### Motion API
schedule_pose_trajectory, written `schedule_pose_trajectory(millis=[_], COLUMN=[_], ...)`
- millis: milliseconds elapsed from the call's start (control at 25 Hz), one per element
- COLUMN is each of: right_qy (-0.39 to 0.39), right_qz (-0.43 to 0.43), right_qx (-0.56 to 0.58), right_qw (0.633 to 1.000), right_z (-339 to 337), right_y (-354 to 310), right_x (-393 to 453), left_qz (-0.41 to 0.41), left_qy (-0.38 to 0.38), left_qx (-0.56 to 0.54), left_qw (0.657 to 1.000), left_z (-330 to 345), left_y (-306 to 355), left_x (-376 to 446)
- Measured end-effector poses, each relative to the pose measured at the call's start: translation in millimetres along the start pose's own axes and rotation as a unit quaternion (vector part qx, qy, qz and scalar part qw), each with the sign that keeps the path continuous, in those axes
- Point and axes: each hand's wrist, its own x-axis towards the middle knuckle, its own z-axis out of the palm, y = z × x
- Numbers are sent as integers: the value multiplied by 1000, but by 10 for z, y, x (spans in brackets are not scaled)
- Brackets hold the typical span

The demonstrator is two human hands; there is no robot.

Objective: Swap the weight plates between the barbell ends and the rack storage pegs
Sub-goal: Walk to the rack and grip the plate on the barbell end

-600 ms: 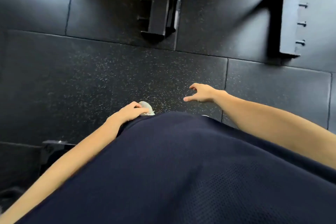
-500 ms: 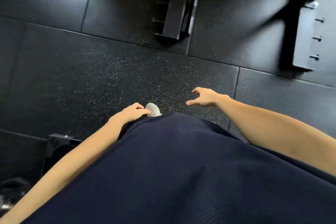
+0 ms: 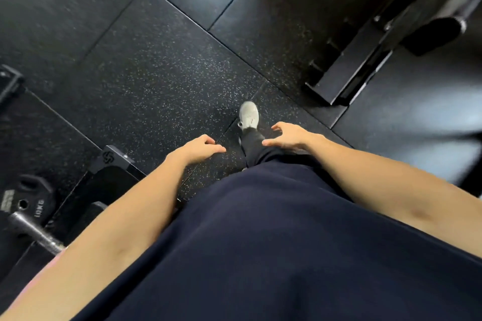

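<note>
A black 10 kg weight plate (image 3: 26, 203) sits on a steel bar (image 3: 34, 232) at the lower left edge. My left hand (image 3: 198, 150) hangs in front of my body with loosely curled fingers and holds nothing. Level with it, my right hand (image 3: 289, 137) is spread and relaxed, also holding nothing. Both hands are well away from the plate and bar.
The floor is black speckled rubber tile (image 3: 156, 73). A black rack foot (image 3: 339, 81) lies at the right, and another black frame base (image 3: 114, 164) sits beside the plate. My grey shoe (image 3: 249, 114) steps forward between my hands.
The view has swung left and turned; the plate and bar have come into sight at the lower left. My foot has stepped forward. Both hands stay free of any object.
</note>
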Motion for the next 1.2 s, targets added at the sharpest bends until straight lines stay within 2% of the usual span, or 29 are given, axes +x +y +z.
schedule_pose_trajectory(millis=[160,440,560,920,1080,1200], right_qy=[-28,-18,-13,15,46,90], right_qz=[-6,-42,-55,-4,21,24], right_qx=[-20,-9,3,54,106,143], right_qw=[999,999,998,998,993,985], right_z=[-639,-2201,-2681,-4077,-5009,-5653], right_y=[-590,-1752,-2100,-2795,-3368,-3739], right_x=[760,1669,1951,3068,3569,3797], left_qz=[-4,-22,-33,-15,4,37], left_qy=[9,84,97,65,42,56], left_qx=[-38,-32,-36,13,69,94], left_qw=[999,996,994,998,997,993], left_z=[-814,-2747,-3334,-5101,-6309,-7114], left_y=[233,876,1080,2228,2953,3541], left_x=[331,857,1119,2142,2547,2778])
